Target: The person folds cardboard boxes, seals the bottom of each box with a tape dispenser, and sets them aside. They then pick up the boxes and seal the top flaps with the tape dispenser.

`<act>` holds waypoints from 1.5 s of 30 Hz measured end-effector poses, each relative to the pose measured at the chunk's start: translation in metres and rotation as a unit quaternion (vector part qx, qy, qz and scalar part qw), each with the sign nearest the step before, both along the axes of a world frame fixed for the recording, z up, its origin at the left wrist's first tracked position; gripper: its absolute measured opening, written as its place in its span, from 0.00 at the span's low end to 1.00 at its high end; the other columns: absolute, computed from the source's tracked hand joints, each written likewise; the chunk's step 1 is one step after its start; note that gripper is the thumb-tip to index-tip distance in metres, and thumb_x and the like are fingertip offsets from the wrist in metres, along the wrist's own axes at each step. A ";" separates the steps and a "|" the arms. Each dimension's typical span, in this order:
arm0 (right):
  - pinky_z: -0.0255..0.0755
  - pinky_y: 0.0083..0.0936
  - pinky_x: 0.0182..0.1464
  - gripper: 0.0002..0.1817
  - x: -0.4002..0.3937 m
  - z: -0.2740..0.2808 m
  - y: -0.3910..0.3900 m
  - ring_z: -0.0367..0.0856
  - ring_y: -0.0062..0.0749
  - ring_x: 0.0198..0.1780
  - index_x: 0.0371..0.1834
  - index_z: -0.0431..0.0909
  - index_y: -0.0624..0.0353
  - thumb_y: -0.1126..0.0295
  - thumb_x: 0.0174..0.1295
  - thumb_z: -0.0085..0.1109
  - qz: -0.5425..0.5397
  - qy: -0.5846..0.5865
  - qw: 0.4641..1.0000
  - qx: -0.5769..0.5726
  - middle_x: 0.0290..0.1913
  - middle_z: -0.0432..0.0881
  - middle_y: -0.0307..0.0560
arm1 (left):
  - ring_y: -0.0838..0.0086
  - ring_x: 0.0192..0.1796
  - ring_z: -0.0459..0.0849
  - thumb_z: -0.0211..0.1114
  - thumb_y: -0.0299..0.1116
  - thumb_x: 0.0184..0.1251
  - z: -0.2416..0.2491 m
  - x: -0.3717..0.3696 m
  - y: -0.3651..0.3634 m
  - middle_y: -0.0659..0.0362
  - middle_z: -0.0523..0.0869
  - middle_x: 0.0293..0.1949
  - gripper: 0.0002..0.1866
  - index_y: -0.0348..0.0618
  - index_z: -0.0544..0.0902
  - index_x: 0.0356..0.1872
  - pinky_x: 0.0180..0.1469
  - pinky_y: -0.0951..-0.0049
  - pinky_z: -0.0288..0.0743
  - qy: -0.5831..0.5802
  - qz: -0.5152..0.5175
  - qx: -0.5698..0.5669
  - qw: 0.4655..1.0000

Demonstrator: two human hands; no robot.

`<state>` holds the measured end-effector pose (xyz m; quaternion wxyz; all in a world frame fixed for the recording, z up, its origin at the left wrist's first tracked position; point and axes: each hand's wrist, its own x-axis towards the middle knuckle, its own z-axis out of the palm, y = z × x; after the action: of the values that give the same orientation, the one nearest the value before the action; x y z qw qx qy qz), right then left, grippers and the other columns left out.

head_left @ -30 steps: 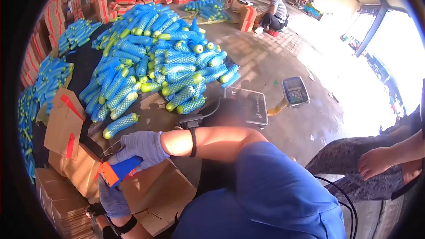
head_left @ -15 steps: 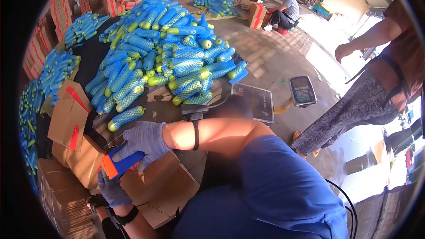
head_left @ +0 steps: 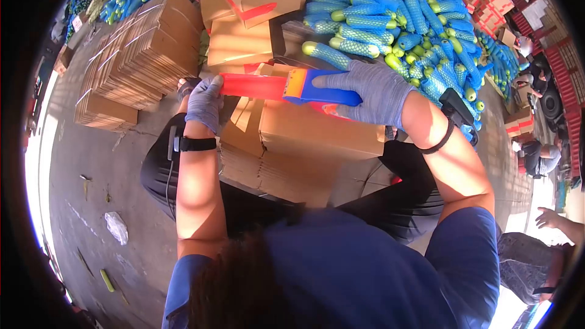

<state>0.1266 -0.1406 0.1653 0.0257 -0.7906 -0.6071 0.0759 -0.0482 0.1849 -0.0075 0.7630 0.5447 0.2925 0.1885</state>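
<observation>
In the middle of the head view, my gloved right hand (head_left: 376, 91) grips a blue tape dispenser (head_left: 332, 90) with an orange front end. A strip of red tape (head_left: 253, 86) stretches leftward from it, and its free end is pinched in my gloved left hand (head_left: 205, 102). Both hands are above a closed cardboard box (head_left: 323, 133) between my knees. More red tape shows along the top of that box, partly hidden by the dispenser and my right hand.
Flattened cartons (head_left: 137, 58) stand bundled at the left. Ahead are more boxes (head_left: 241, 45) and a large heap of green vegetables in blue netting (head_left: 365, 21). A person (head_left: 536, 262) stands close on the right. Plastic scrap (head_left: 116, 228) lies on the left floor.
My view has swung left and down onto the box. My hands have moved apart, with red tape now drawn out between the dispenser and my left hand.
</observation>
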 end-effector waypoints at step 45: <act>0.76 0.39 0.52 0.36 0.035 0.034 -0.037 0.85 0.50 0.49 0.70 0.72 0.29 0.50 0.54 0.69 0.043 0.041 0.973 -0.222 0.49 0.87 0.50 | 0.46 0.68 0.74 0.50 0.65 0.72 0.024 0.039 -0.163 0.39 0.73 0.69 0.45 0.38 0.57 0.77 0.68 0.52 0.68 0.099 -0.085 0.701 0.701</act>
<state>0.1615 -0.1771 0.1992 -0.1288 -0.7462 -0.6067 0.2419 -0.0090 0.0222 0.0165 0.1405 0.9603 0.1025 0.2179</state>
